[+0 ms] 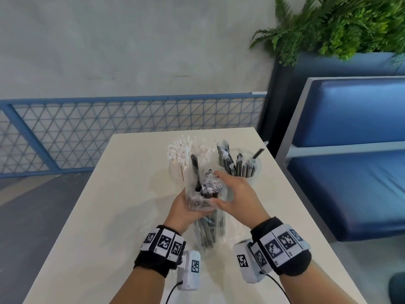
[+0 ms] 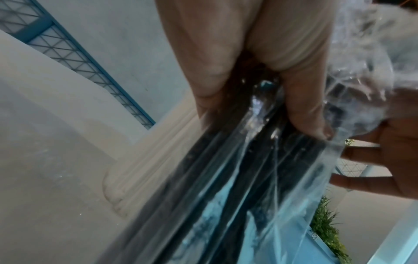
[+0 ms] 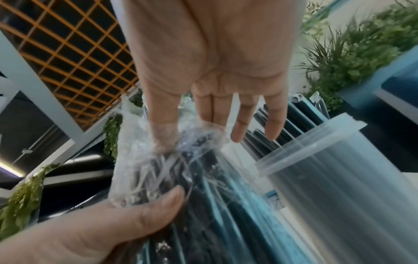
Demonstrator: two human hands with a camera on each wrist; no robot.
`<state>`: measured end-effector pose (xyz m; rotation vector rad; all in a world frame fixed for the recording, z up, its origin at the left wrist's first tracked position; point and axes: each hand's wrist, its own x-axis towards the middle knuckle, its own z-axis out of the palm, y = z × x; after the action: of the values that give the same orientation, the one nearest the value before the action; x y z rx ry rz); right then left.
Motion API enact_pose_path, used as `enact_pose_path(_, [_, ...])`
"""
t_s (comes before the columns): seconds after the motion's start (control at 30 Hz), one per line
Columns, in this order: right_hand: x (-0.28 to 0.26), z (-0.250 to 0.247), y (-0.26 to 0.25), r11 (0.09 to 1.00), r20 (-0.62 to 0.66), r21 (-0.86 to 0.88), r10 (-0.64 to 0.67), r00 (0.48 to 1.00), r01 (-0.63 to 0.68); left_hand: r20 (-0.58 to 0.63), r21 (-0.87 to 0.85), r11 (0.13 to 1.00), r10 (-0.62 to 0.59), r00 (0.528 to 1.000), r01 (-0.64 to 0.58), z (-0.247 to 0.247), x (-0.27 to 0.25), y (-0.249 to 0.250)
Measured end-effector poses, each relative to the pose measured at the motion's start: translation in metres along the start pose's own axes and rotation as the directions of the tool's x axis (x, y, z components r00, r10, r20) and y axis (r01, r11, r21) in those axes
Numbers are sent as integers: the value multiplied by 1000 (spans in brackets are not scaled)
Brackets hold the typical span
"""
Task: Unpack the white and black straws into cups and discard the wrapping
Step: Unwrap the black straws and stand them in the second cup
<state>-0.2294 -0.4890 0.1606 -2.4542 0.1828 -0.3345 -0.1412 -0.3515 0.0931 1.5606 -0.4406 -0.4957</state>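
A blue upholstered bench stands to the right of a pale tabletop, with a blue planter of green fern behind it and a blue lattice railing along the grey wall. At the far end of the tabletop stand two clear cups. The left cup holds white paper-wrapped straws. The right cup holds black straws in clear sleeves, leaning at mixed angles.

Nearer the person, over the middle of the tabletop, both hands meet on a clear plastic bag that holds a bundle of black straws, their upper ends poking out of the crumpled mouth of the bag. The bag stands roughly upright, just in front of the two cups.

The left hand grips the bag from the left, its fingers and thumb curled round the plastic and the straws inside. The right hand is at the bag's mouth: the wrist view shows its thumb and first fingers pinching the crumpled plastic at the top, while the other two fingers stretch straight out toward the right cup. Both wrists wear black bands with square coded markers.
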Motion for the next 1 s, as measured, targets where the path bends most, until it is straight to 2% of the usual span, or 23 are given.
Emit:
enact_pose_path(0.07, [1, 3, -1, 1000, 71, 4, -11, 997, 11, 19, -24, 1000, 3, 1000, -2, 1, -1, 2])
enact_pose_path(0.27, [5, 11, 6, 980, 30, 192, 45, 999, -49, 49, -12, 999, 48, 998, -47, -1, -4, -3])
enact_pose_path(0.4, [4, 16, 5, 974, 49, 225, 24, 999, -35, 53, -19, 999, 47, 998, -46, -3, -5, -1])
enact_pose_path(0.5, [8, 20, 7, 977, -14, 196, 93, 996, -88, 56, 4, 999, 42, 998, -42, -3, -4, -2])
enact_pose_path(0.63, [5, 25, 8, 929, -87, 337, 195, 977, -155, -9, -28, 999, 22, 1000, -22, 5, 0, 0])
enact_pose_path(0.7, [3, 24, 7, 932, -170, 323, 225, 959, -161, -13, -22, 999, 25, 1000, -26, 7, 2, 0])
enact_pose_path(0.8, [1, 16, -1, 946, -282, 304, 202, 938, -113, -25, -35, 997, 67, 997, -68, 8, 1, 3])
enact_pose_path(0.9, [-1, 5, -9, 951, -327, 306, 155, 932, -51, -7, -46, 995, 89, 996, -90, 9, 2, 7])
enact_pose_path(1.0, [-1, -9, -13, 921, -345, 389, 114, 932, 31, 13, -47, 996, 80, 997, -79, 9, 2, 4])
